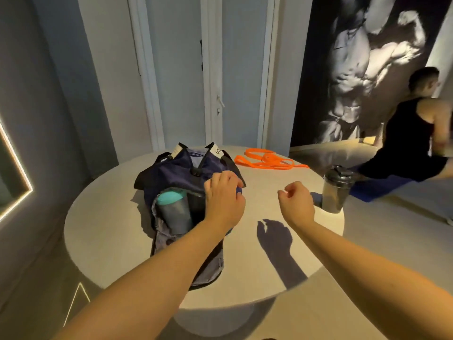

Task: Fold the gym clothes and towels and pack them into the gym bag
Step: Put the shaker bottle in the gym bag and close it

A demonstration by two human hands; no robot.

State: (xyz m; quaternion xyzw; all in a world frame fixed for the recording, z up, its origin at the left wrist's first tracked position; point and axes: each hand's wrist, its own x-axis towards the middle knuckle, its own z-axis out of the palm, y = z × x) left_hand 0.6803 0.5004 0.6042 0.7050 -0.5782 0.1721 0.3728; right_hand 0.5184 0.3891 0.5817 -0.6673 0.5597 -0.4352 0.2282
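- Head view: the left hand curls its fingers over the fabric at the 3 o'clock edge of the bag and grips it. A scrap of blue shows under the fingertips; I cannot tell whether it is cloth or bag.
- At 3 o'clock from it, the right hand hovers over the table, loosely curled, holding nothing.
- At the table's 10 o'clock lies the bag, its mouth gaping toward 6, with a bottle standing in the opening.
- Risk: a one-handed tug on soft fabric may drag or collapse the bag instead of widening it, and tip the bottle out.
- Risk: the bottle fills much of the mouth, so folded items pushed past it may bunch and come unfolded.
- At the rim, 3 o'clock, the shaker stands just beyond the right hand; a careless sweep could knock it off.
- At 1 o'clock the band could snag a reach.
- No loose clothes or towels show.
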